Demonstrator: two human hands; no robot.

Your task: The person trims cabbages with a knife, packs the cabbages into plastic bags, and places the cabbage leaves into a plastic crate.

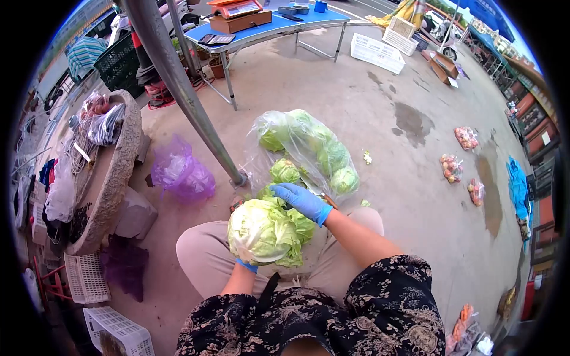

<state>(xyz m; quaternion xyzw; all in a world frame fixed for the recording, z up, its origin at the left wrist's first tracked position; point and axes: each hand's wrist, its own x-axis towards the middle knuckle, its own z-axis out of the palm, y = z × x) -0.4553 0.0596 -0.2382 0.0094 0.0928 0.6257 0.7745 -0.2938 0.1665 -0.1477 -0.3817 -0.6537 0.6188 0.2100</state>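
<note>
A pale green cabbage (255,228) with loose outer leaves is held up between my knees. My left hand (247,265), in a blue glove, supports it from underneath, its fingers mostly hidden. At the cabbage's upper right, my right hand (303,200), also gloved in blue, has its fingers bent together over the green leaves. Whatever lies under those fingers is hidden; a small dark patch shows there. Just beyond the hand, a brown handle (330,202) sticks out. More cabbages (285,171) are in and beside a clear plastic bag (306,139) on the ground ahead.
A metal pole (196,107) stands ahead left, near a purple plastic bag (183,169). Left are a stone trough (113,196) and white crates (87,279). A blue table (279,26) stands ahead. Bagged fruit (451,168) lies on the right.
</note>
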